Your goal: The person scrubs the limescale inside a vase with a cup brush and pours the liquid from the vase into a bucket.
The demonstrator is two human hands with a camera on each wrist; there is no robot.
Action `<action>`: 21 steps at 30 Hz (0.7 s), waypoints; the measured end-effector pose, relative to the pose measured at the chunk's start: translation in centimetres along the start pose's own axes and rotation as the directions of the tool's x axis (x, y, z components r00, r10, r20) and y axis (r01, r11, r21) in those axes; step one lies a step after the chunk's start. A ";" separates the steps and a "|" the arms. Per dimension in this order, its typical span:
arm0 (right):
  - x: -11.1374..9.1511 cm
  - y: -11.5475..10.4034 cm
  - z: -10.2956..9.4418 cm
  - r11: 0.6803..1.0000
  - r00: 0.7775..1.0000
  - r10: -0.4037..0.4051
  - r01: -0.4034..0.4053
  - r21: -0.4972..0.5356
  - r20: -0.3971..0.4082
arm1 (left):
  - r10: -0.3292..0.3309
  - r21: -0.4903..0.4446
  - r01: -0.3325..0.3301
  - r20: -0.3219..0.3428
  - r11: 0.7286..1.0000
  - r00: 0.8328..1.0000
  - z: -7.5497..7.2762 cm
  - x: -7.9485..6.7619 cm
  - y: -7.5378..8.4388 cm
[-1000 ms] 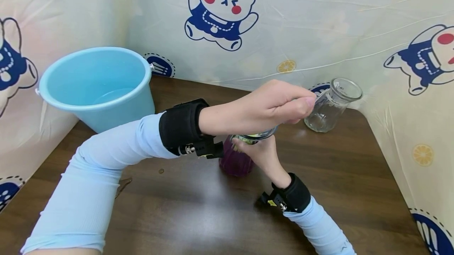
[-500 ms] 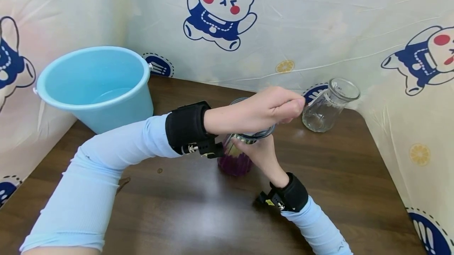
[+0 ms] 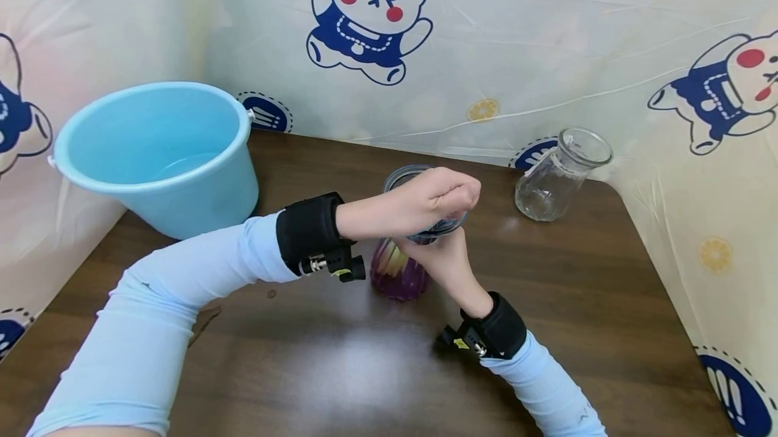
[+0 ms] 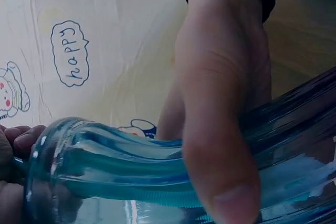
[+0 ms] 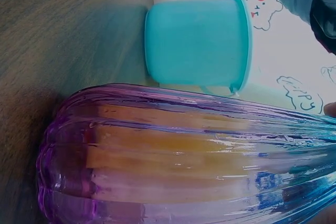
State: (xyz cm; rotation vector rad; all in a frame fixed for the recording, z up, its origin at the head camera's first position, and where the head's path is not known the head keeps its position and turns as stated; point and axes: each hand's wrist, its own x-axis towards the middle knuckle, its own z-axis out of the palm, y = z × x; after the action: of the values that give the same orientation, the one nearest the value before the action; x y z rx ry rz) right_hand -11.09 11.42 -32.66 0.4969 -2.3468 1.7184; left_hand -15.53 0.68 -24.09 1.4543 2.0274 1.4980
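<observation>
A ribbed glass vase (image 3: 396, 287), purple at the base and blue toward the mouth, leans over the table. My right hand (image 3: 448, 258) grips its neck; the thumb lies across the glass in the left wrist view. My left hand (image 3: 428, 202) is a fist above the vase's mouth. It holds the thin handle of what looks like a bottle brush (image 5: 168, 148), whose yellowish head shows through the glass inside the vase. In the left wrist view the left fingers (image 4: 25, 140) appear at the edge beside the rim. Most of the handle is hidden.
At the back left stands a light blue bucket (image 3: 203, 211) with some water inside. A clear glass vase (image 3: 550, 187) stands at the back right, by the printed curtain (image 3: 523, 32). Small wet spots (image 3: 205, 325) mark the brown table (image 3: 304, 383).
My left hand has moved left and slightly down toward the vase's mouth. The yellowish brush head now shows lower in the vase. The right hand keeps its grip.
</observation>
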 end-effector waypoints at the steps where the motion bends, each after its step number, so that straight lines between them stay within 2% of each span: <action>1: 0.0 -0.4 0.0 1.000 1.000 -0.007 0.007 -0.003 -0.003 | 0.004 -0.001 -0.004 0.004 1.000 1.000 0.0 -0.1 0.0; 10: 0.2 -1.0 0.0 0.998 0.999 0.041 -0.042 -0.045 -0.021 | -0.023 -0.008 0.023 0.055 1.000 0.998 -0.1 0.4 -0.1; 17: -0.2 -1.0 0.0 0.998 0.998 0.055 -0.056 -0.027 -0.021 | -0.004 -0.004 0.004 0.041 1.000 0.999 -0.7 0.7 0.2; 21: -0.3 -0.6 0.2 0.998 0.998 0.050 -0.051 -0.033 -0.023 | 0.017 -0.015 -0.017 0.030 1.000 0.999 -1.1 1.3 1.1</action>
State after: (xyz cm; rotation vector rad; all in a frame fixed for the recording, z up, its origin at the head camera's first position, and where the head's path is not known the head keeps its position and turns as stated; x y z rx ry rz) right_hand -10.53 11.13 -32.28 0.4146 -2.3886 1.6940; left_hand -16.29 1.04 -22.21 1.4827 1.9872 1.4862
